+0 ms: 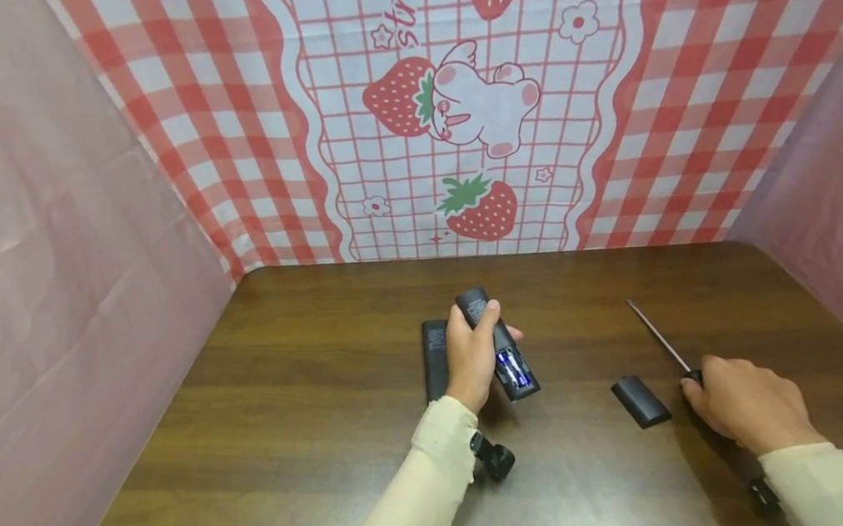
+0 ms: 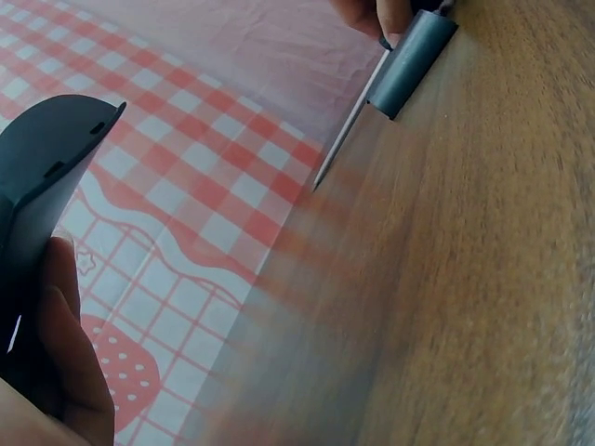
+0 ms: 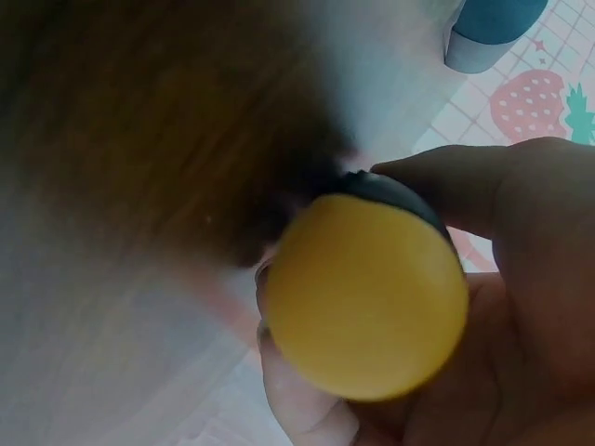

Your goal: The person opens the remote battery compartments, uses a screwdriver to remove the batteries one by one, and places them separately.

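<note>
My left hand (image 1: 467,359) grips a black remote control (image 1: 472,302), its back side up and tilted above the table. Its battery bay is uncovered, and batteries (image 1: 515,370) with blue wrappers show inside. Partly hidden behind that hand, a second black remote control (image 1: 434,356) lies on the table. My right hand (image 1: 751,405) holds a screwdriver (image 1: 659,336) by its handle, the metal shaft pointing away to the far left. In the right wrist view the yellow handle end (image 3: 367,297) faces the camera. Beside the right hand lies a black battery cover (image 1: 641,401).
The brown wooden table (image 1: 287,418) carries all of these things. At its far edge hangs a checked strawberry cloth (image 1: 476,159). Pink cloth walls (image 1: 79,225) stand on both sides. A small black camera (image 1: 498,460) is strapped to the left wrist.
</note>
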Tool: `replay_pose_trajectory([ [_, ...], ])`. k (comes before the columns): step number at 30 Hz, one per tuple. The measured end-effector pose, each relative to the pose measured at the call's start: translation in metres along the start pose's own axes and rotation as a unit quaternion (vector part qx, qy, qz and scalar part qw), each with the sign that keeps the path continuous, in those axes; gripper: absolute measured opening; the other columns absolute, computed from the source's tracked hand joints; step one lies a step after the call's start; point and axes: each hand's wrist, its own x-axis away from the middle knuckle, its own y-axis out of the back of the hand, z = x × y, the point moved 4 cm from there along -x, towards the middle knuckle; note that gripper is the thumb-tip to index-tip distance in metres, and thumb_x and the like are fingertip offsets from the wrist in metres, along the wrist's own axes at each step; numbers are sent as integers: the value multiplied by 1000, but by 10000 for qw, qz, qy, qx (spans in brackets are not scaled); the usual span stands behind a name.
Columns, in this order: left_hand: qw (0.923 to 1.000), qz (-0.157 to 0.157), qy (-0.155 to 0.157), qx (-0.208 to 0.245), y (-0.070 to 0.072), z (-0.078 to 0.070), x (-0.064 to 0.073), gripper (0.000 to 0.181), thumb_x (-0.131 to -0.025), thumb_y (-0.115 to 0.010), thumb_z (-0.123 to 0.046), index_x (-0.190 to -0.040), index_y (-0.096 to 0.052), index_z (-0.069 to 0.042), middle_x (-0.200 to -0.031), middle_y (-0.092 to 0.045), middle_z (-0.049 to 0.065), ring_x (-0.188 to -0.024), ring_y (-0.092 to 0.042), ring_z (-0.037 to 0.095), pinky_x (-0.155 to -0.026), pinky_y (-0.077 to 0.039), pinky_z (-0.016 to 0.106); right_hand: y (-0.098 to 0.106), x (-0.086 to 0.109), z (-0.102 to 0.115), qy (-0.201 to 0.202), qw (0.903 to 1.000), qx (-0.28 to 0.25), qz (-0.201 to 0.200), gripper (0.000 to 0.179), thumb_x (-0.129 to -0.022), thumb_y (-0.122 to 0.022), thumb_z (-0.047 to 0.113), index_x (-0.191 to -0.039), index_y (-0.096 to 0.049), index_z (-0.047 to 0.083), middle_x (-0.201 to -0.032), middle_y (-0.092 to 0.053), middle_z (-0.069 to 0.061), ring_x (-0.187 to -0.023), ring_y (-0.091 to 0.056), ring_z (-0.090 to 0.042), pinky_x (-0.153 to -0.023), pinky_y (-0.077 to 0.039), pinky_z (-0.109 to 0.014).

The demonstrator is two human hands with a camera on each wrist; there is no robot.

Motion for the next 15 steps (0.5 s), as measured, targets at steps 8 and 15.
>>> replay_pose_trajectory([
  [8,10000,45,71,-40,2,-1,1,26,-102,-57,-33,-115,-49,-11,-73,-71,13,-84,-67,54,-54,-55,30,4,0,-5,-268,9996,-32,-85,29,-95,-57,27,-77,-58,4,-73,-60,-17,-63,-58,-37,-45,-42,-52],
  [15,9999,87,102,-87,1,0,1,25,-102,-57,-33,-116,-49,-13,-73,-71,13,-84,-67,53,-54,-54,30,6,5,-10,-335,9988,-256,-262,27,-94,-50,25,-77,-51,3,-69,-54,-14,-60,-51,-33,-46,-40,-49],
])
